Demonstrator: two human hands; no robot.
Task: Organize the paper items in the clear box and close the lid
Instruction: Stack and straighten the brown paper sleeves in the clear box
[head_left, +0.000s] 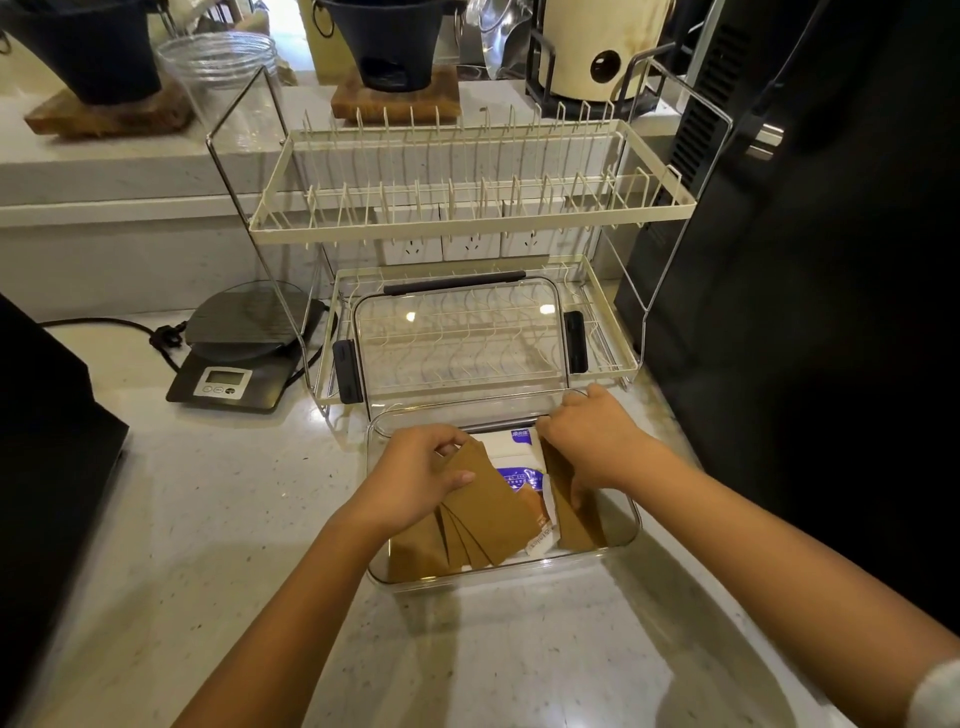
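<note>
A clear box (631, 525) stands open on the speckled counter right in front of me. Inside it lie several brown paper packets (493, 512), fanned out on the left, a white and blue packet (514, 457) in the middle, and more brown packets (574, 519) standing at the right. My left hand (423, 475) grips the top of the fanned brown packets. My right hand (592, 441) holds the upper end of the right brown packets by the box's far rim. The clear lid (457, 338) with dark clips rests on the lower tier of the dish rack behind the box.
A cream two-tier dish rack (467, 208) stands just behind the box. A black kitchen scale (244, 353) with a cord sits to the left. A tall black appliance (805, 260) fills the right side, and a dark object (47, 441) edges the left.
</note>
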